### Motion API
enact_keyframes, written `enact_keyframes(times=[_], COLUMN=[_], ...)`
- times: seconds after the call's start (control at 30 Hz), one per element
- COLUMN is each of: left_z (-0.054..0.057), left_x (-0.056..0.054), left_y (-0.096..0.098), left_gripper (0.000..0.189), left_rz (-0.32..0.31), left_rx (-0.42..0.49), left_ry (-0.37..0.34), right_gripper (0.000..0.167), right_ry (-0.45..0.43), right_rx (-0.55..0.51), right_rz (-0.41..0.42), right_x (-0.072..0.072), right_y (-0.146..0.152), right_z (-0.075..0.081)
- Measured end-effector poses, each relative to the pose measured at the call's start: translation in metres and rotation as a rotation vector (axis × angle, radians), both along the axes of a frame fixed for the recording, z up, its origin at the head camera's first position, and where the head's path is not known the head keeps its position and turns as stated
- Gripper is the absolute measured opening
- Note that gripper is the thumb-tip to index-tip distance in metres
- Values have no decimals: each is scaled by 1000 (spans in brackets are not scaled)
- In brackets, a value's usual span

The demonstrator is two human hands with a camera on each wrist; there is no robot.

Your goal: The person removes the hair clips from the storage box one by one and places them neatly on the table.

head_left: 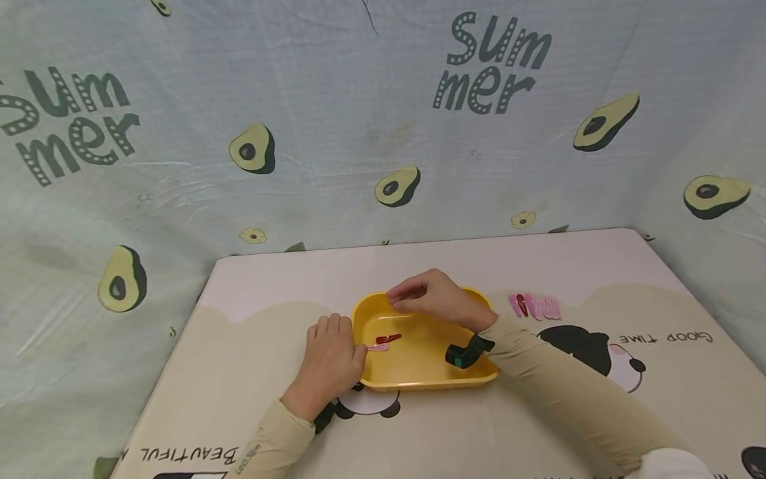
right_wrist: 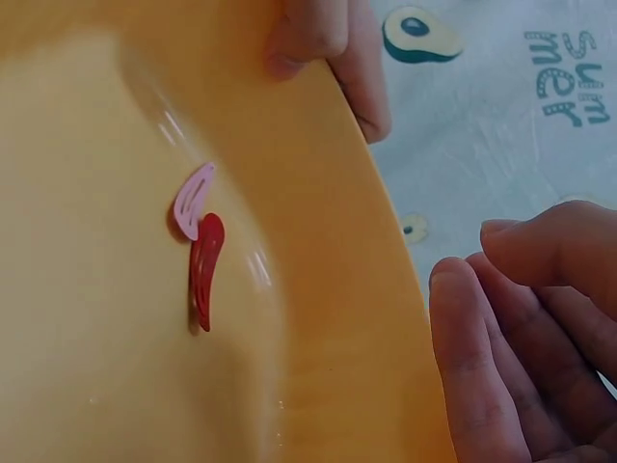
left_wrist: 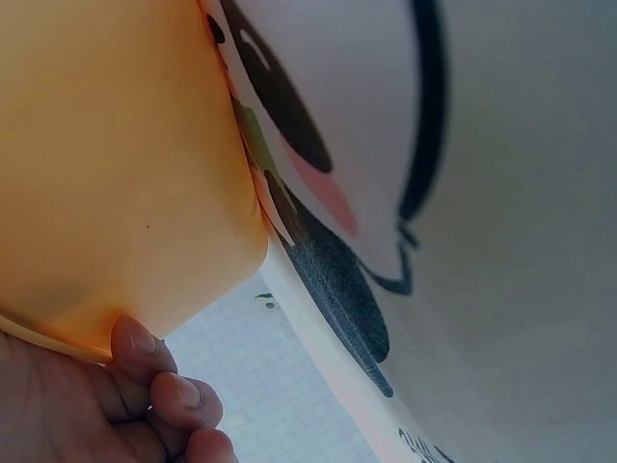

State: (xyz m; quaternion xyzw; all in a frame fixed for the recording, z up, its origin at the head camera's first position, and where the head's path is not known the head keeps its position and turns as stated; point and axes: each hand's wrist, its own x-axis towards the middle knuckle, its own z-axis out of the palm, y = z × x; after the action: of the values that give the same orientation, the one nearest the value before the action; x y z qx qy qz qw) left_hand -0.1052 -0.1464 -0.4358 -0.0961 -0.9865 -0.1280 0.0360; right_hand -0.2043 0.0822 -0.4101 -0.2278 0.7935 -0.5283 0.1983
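Note:
A yellow plastic tray (head_left: 419, 362) sits on the table. At its left wall, my left hand (head_left: 335, 356) grips the rim, thumb inside and fingers outside; the left wrist view has those fingers (left_wrist: 183, 397) curled against the wall. Inside the tray, toward the left, lie a pink snap hair clip (right_wrist: 192, 201) and a red snap hair clip (right_wrist: 206, 270), their ends close together. Over the tray's back part hovers my right hand (head_left: 439, 299). Its thumb and fingers are slightly apart, with nothing between them in the right wrist view.
Right of the tray, a row of several pink hair clips (head_left: 546, 308) lies on the table with a red hair clip (head_left: 522, 305) among them. A patterned cloth (head_left: 335, 133) hangs behind the table. The tabletop (head_left: 263, 346) is printed with cartoon figures and lettering.

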Motion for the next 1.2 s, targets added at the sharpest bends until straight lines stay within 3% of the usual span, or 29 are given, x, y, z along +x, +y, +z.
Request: enact_keyframes(times=[0.6,0.97,1.2], left_z=[-4,-2,-2], left_x=[3,1,1], left_y=[1,1,2], left_gripper=[18,18,18], left_rz=[-21,-14,-10], left_rx=[-16,-22,-26], left_ry=[80,61,52], right_gripper=[28,26,28], right_ry=[81,80,106], right_rx=[43,119,173], right_rz=[144,165,222], right_x=[1,2,-2], right_y=[-10,-14,-17], right_z=[-20,-22,-29])
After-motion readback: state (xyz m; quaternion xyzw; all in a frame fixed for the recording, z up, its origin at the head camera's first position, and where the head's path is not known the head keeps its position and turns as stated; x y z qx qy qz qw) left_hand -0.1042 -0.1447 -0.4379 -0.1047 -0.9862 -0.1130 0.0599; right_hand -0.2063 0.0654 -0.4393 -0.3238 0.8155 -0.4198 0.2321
